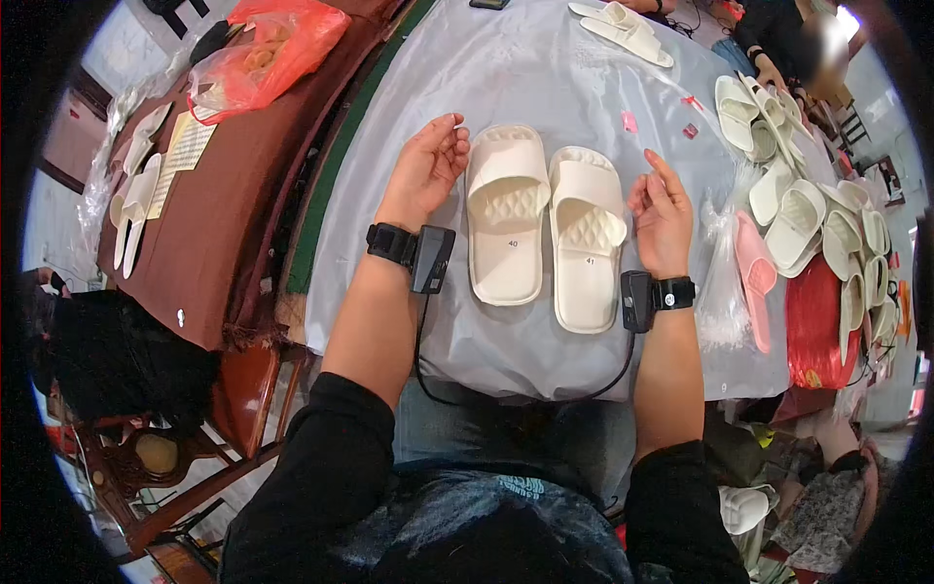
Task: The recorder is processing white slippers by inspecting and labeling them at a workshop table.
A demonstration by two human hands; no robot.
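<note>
Across the grey sheeting (467, 73), a loosened grip

The left hand (428, 164) half curls its fingers, grasping nothing visible, just beside the left cream slipper (506, 219). Next lies the right cream slipper (588, 243), near the right hand (664, 212), released, index finger extended, other fingers loosely bent.

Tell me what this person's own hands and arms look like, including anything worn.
The left hand and right hand are gloveless. Each wrist has a black strap with a boxy black device, trailing a thin dark cable. Black sleeves end around the elbows.
</note>
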